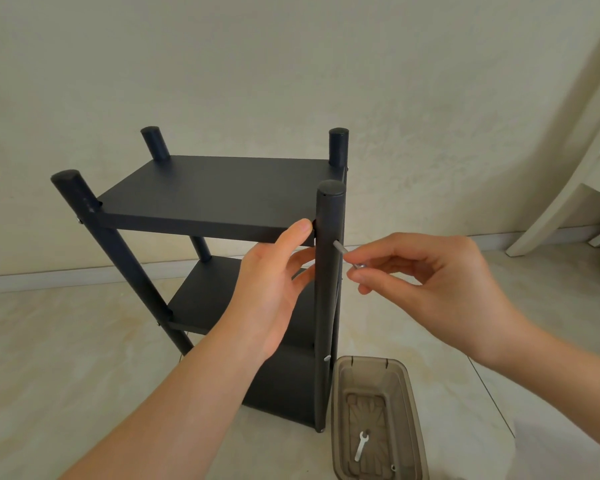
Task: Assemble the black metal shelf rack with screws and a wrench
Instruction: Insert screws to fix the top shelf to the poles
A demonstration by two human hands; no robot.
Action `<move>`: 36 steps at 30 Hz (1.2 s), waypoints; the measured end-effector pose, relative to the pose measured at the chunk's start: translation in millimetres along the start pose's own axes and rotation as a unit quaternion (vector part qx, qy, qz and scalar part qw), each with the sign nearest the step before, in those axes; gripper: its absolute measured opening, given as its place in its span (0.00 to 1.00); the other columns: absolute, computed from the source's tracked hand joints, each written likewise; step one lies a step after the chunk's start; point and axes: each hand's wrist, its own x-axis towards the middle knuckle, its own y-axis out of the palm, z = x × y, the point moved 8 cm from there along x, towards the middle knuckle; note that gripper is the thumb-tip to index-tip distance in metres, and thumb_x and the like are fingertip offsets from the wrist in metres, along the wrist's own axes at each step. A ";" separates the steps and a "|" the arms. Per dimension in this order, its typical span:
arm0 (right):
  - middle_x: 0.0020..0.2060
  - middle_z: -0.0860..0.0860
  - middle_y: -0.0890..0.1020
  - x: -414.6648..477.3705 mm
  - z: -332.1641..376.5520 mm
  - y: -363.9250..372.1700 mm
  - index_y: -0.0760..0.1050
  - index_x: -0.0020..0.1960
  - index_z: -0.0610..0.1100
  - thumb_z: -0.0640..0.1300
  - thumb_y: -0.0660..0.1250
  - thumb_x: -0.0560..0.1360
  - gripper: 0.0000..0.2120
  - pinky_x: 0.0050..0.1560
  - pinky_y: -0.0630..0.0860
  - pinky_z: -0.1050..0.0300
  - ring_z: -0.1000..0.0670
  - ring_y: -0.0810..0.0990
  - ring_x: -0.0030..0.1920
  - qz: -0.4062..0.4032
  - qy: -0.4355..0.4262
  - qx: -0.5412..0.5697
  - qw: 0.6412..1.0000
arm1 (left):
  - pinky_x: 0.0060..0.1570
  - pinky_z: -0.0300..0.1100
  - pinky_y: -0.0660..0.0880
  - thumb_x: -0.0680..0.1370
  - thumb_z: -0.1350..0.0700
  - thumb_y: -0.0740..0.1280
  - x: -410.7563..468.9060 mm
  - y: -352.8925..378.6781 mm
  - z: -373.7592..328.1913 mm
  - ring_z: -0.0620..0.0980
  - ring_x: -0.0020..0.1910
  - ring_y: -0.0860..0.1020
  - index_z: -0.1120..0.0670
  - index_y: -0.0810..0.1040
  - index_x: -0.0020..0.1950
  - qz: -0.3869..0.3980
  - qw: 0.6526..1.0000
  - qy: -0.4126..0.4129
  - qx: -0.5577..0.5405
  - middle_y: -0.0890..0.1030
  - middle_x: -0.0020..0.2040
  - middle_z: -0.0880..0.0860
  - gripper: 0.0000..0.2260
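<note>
The rack [327,379] stands upright on the floor [84,341], towards its far edge by the wall, with the lower shelves already fixed. The left grip [274,271] clasps the top shelf [222,188] at its near right corner, thumb on the front edge and fingers underneath, right against the post [328,289]. The right grip [430,271] pinches a screw [343,251] whose tip sits in the hole on the post's outer side, most of the shank showing. The step in hand looks like starting this screw by finger. The main risk is cross-threading: the screw looks tilted rather than square to the post, and if the shelf sags or shifts, its hole will not line up with the post's. A slip of the fingertips could drop the screw to the floor. The wrench [361,445] lies in the tray [416,410] on the floor just beside the rack's near right foot; reaching for it too soon would leave the corner unsupported.
</note>
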 end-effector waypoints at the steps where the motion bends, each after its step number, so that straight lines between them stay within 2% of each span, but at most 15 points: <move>1: 0.39 0.59 0.85 -0.2 0.4 0.7 0.83 0.49 0.54 0.40 0.74 0.73 0.10 0.50 0.79 0.66 0.55 0.85 0.40 -0.005 -0.003 -0.006 1.000 | 0.41 0.37 0.81 0.73 0.46 0.71 -0.3 -0.4 -0.1 0.45 0.49 0.85 0.44 0.85 0.36 -0.004 1.000 0.001 0.004 0.86 0.44 0.47 0.08; 6: 0.36 0.57 0.85 2.8 -6.2 1.0 0.81 0.45 0.52 0.42 0.75 0.71 0.07 0.44 0.79 0.66 0.53 0.85 0.38 -0.052 0.027 0.026 0.998 | 0.51 0.43 0.78 0.79 0.50 0.68 -1.6 -2.8 0.2 0.45 0.50 0.84 0.44 0.86 0.38 -0.028 1.000 0.002 0.012 0.86 0.45 0.47 0.11; 12: 0.35 0.57 0.84 6.1 -6.8 8.2 0.80 0.42 0.52 0.42 0.75 0.72 0.06 0.43 0.79 0.67 0.54 0.85 0.36 -0.065 0.036 0.037 0.997 | 0.53 0.45 0.76 0.80 0.51 0.68 -2.8 -1.6 -1.2 0.46 0.49 0.85 0.46 0.84 0.37 -0.023 1.000 0.011 0.008 0.86 0.44 0.49 0.13; 16: 0.35 0.55 0.85 8.0 -9.2 9.6 0.81 0.42 0.51 0.40 0.75 0.72 0.07 0.40 0.77 0.68 0.54 0.84 0.34 -0.071 0.047 0.052 0.995 | 0.56 0.47 0.77 0.79 0.50 0.68 -2.5 -2.8 0.3 0.47 0.50 0.85 0.52 0.81 0.47 -0.028 1.000 0.002 0.004 0.86 0.46 0.50 0.07; 20: 0.34 0.56 0.85 9.9 -9.9 11.6 0.81 0.42 0.50 0.39 0.75 0.72 0.07 0.39 0.77 0.68 0.54 0.84 0.34 -0.072 0.054 0.055 0.994 | 0.51 0.44 0.78 0.79 0.50 0.68 -3.3 -2.3 2.3 0.47 0.49 0.85 0.52 0.80 0.49 -0.025 1.000 -0.003 -0.007 0.86 0.46 0.50 0.07; 29: 0.33 0.54 0.84 14.9 -11.2 11.9 0.79 0.41 0.48 0.40 0.76 0.71 0.06 0.37 0.75 0.70 0.54 0.84 0.33 -0.074 0.067 0.063 0.993 | 0.56 0.47 0.78 0.80 0.51 0.67 -4.1 -0.5 1.7 0.48 0.51 0.84 0.53 0.81 0.50 -0.009 1.000 -0.003 -0.010 0.86 0.48 0.52 0.07; 36: 0.32 0.55 0.84 17.0 -12.0 10.4 0.79 0.39 0.49 0.43 0.75 0.72 0.06 0.34 0.73 0.71 0.55 0.83 0.32 -0.066 0.078 0.032 0.994 | 0.53 0.44 0.77 0.80 0.50 0.67 -2.6 -0.8 2.5 0.47 0.50 0.84 0.52 0.81 0.48 -0.017 1.000 -0.007 -0.005 0.86 0.47 0.51 0.07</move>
